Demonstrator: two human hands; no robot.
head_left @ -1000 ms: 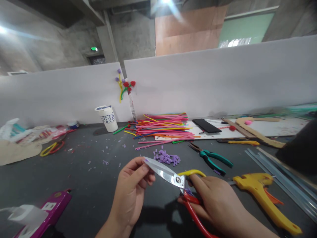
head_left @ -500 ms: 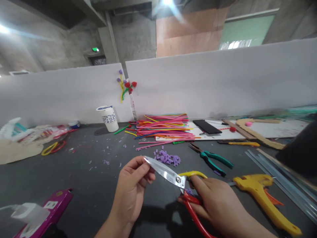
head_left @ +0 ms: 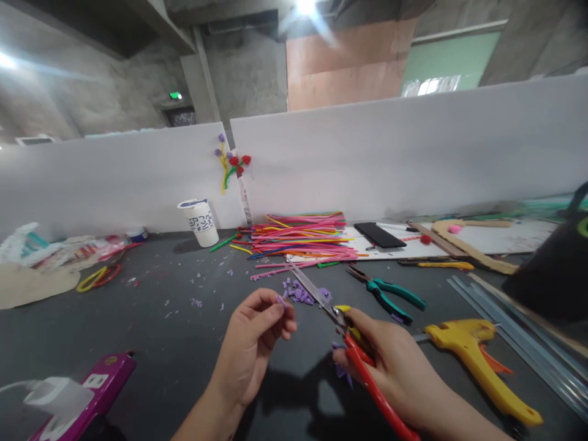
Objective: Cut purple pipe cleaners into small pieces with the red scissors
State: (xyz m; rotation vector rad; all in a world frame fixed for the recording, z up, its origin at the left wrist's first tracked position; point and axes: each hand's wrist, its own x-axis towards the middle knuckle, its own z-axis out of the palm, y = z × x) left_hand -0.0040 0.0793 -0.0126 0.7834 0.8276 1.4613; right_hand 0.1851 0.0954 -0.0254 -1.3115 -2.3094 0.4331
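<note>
My left hand [head_left: 257,343] is over the dark table, its thumb and forefinger pinched on a tiny purple piece [head_left: 280,301]. To its right, my right hand [head_left: 395,367] grips the red and yellow handles of a pair of scissors [head_left: 342,331]. The blades point up and away, toward a small heap of purple bits [head_left: 303,293]. A purple scrap [head_left: 340,369] lies under my right hand.
A pile of coloured pipe cleaners [head_left: 303,239] lies by the white partition [head_left: 390,159]. Green pliers [head_left: 390,293], a yellow glue gun [head_left: 478,355], glue sticks [head_left: 528,343], a white cup [head_left: 198,222] and a purple power strip [head_left: 92,386] surround my hands. A second pair of scissors [head_left: 94,277] lies at left.
The scissors have left my left fingertips and swung away, blades now pointing toward the purple heap. My left hand stays pinched, now showing a purple piece.
</note>
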